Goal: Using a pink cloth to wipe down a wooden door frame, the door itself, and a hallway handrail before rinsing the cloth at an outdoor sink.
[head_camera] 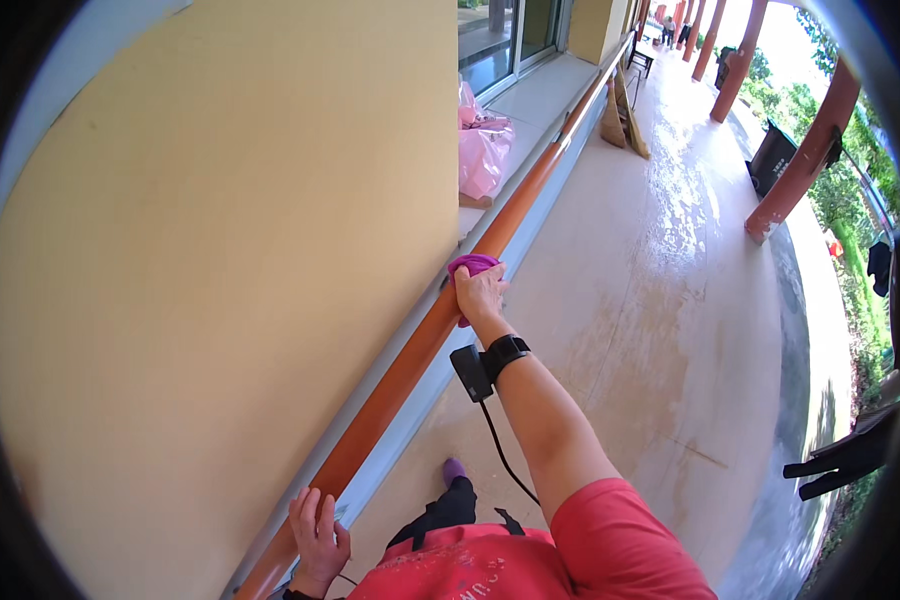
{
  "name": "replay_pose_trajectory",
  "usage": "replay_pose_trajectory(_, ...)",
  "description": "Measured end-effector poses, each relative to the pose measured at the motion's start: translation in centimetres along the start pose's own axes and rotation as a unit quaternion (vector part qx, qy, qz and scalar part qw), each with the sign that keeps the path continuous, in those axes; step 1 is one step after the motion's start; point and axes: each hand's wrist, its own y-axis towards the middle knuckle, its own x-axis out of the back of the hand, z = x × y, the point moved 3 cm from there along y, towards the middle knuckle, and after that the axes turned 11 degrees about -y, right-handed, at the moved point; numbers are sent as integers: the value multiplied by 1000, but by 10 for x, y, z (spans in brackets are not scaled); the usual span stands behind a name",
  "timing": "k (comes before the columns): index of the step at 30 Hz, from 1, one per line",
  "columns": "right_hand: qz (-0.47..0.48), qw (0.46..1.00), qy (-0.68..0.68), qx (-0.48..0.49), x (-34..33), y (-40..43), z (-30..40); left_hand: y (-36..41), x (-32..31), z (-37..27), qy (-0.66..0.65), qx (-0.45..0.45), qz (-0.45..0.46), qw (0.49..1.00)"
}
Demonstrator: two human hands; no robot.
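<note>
My right hand [482, 294] presses a purple cloth [474, 262] onto an orange-brown handrail [412, 356]. The cloth wraps over the top of the rail, and its lower end shows below my palm. Farther down the same rail, near the bottom of the view, is my left hand [319, 541]. It holds nothing; its fingers are extended and a little apart over the rail, and whether they all touch it is hard to tell. A black strap with a small box-shaped device [474, 373] and a cable sits on my right wrist.
A yellow wall [217, 285] rises left of the rail. Pink plastic bags [484, 146] sit on the window ledge [529, 97]. Brooms [621, 120] lean farther along the rail. Dark bins [774, 159] and red-brown columns [802, 165] line the right side of the partly wet walkway [607, 300]. People [669, 31] are far off.
</note>
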Motion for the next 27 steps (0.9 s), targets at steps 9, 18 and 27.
replay_pose_trajectory(9,26,999,34,-18,8,80,9,94,-43,-2,-41,73,17,996)
replay_pose_trajectory(18,9,999,35,39,41,194,6,125,-71,-27,-45,224,-109,967)
replay_pose_trajectory(27,85,977,118,157,105,378,36,138,-88,-37,69,326,-172,927)
